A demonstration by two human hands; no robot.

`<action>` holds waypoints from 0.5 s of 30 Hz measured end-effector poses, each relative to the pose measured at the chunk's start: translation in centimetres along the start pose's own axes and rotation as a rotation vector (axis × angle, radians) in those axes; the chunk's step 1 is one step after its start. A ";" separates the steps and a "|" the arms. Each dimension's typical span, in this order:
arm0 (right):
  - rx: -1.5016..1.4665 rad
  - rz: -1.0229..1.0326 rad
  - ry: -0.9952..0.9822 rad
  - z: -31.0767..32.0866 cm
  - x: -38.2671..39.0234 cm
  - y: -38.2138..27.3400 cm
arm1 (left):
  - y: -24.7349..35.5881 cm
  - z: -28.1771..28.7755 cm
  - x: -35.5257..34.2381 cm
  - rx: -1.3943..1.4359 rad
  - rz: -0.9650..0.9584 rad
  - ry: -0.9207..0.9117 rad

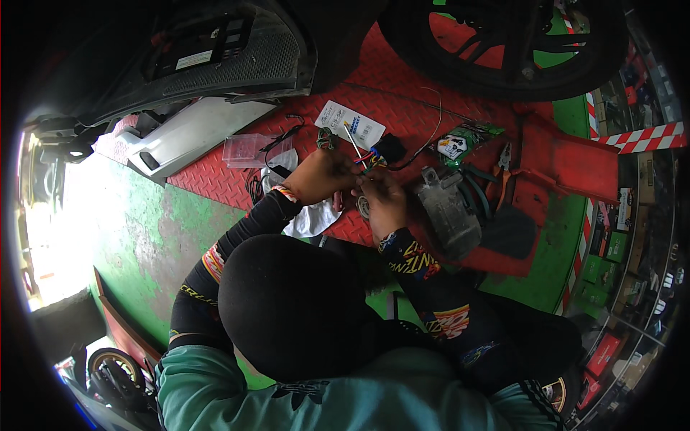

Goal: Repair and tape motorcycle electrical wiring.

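Observation:
My left hand [321,177] and my right hand [386,200] meet over the red platform, with fingers pinched together on thin coloured wires [369,169]. Just beyond the fingertips, those wires run to a black block [391,147] that looks like a relay socket. A slim rod [354,141] with a pale end slants down towards my hands. By my left wrist lies a coil of dark green wire [327,138]. Close to my right hand's fingers is a round roll [364,207], partly hidden. The exact wire ends are covered by my fingers.
A white card [350,123], a clear plastic box [248,150], a green packet [461,144], orange-handled pliers [502,176] and a dusty grey plastic part [451,214] lie on the red platform [208,179]. A silver panel [198,136] and motorcycle wheel [528,72] stand beyond.

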State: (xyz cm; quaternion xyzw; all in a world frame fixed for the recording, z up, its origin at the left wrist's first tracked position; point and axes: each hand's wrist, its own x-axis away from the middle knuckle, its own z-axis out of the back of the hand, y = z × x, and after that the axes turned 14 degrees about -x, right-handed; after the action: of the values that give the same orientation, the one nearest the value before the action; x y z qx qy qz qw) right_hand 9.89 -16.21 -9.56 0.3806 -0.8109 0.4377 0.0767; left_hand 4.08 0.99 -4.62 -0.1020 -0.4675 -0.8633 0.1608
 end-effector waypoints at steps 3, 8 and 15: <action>0.022 0.042 -0.032 0.3 -0.2 0.5 | 0.3 0.4 0.0 -0.021 -0.002 -0.029; 0.271 0.070 -0.046 1.2 -0.8 0.5 | 0.3 0.0 -0.3 -0.258 -0.132 0.108; 0.505 0.343 -0.060 0.2 0.8 -0.7 | -0.3 -0.9 -0.2 -0.543 -0.375 0.311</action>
State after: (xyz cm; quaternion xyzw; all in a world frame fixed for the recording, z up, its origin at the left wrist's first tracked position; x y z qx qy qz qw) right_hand 9.90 -17.06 -8.88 0.2579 -0.7309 0.6205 -0.1194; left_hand 4.17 0.40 -5.46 0.0788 -0.2017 -0.9756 0.0359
